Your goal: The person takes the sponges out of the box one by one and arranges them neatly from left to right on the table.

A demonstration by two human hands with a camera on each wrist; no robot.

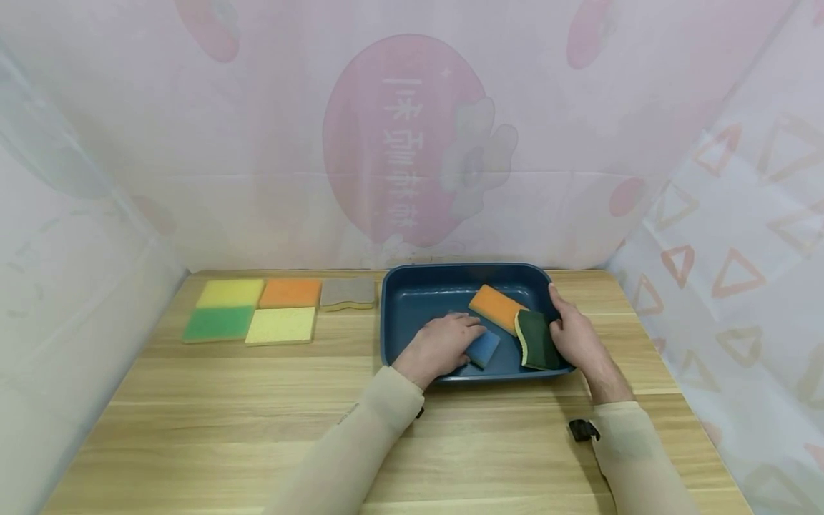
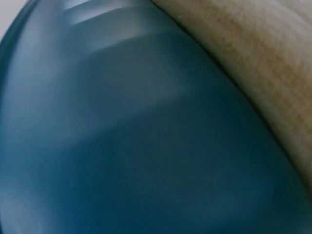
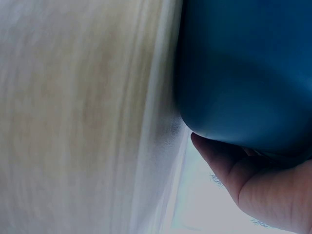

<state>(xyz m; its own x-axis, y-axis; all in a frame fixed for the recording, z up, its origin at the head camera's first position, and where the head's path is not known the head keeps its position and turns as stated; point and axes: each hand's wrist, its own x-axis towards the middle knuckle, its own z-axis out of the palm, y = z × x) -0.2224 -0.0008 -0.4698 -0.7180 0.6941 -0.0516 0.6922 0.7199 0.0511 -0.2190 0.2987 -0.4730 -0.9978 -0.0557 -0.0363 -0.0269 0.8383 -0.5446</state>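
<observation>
A dark blue rectangular basin (image 1: 412,270) stands on the table, its outer wall (image 2: 146,146) filling much of the left wrist view. Inside it, my left hand (image 1: 444,342) holds a blue sponge (image 1: 484,349) by its left end, thumb on the near side and fingers over the far side. My right hand (image 1: 575,336) grips the basin's right end; in the right wrist view a finger (image 3: 219,158) lies against the outside of the wall. Also in the basin, an orange sponge (image 1: 496,307) lies beside a wavy-edged dark green and yellow sponge (image 1: 537,342) that leans near the right hand.
Left of the basin, several sponges lie on the wooden table (image 1: 257,415): yellow (image 1: 232,293), orange (image 1: 291,293), green (image 1: 219,323), pale yellow (image 1: 281,325) and grey wavy-edged (image 1: 347,292). Patterned curtains (image 1: 257,143) hang behind and at both sides.
</observation>
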